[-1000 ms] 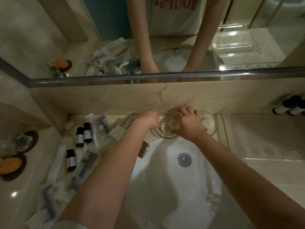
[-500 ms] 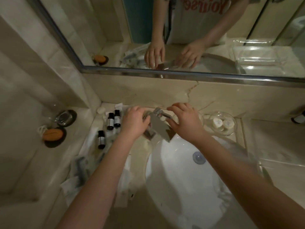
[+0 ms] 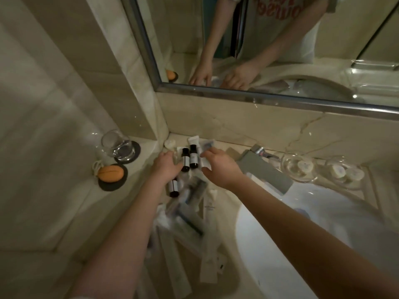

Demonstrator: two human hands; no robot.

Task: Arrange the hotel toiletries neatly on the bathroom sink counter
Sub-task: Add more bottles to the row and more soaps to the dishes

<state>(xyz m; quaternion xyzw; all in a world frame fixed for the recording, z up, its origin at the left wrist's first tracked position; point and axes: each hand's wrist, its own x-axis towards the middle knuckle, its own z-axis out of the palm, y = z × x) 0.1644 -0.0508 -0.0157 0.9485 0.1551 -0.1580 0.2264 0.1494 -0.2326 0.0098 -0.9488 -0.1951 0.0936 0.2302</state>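
At the counter's (image 3: 138,190) back-left corner, the left hand (image 3: 165,167), fingers loose and holding nothing, reaches two dark bottles (image 3: 185,160) set side by side, caps toward the wall, white labels too blurred to read. A third bottle (image 3: 173,187) lies nearer. The right hand (image 3: 220,167) hovers spread and empty above sealed packets (image 3: 210,212).

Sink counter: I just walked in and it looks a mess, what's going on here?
A person is sorting toiletries left of the sink. The left hand reaches over three small dark bottles, and the right hand opens toward a white packet beside them. Wrapped items lie scattered nearer the person. Two glass dishes of soaps sit right of the tap.
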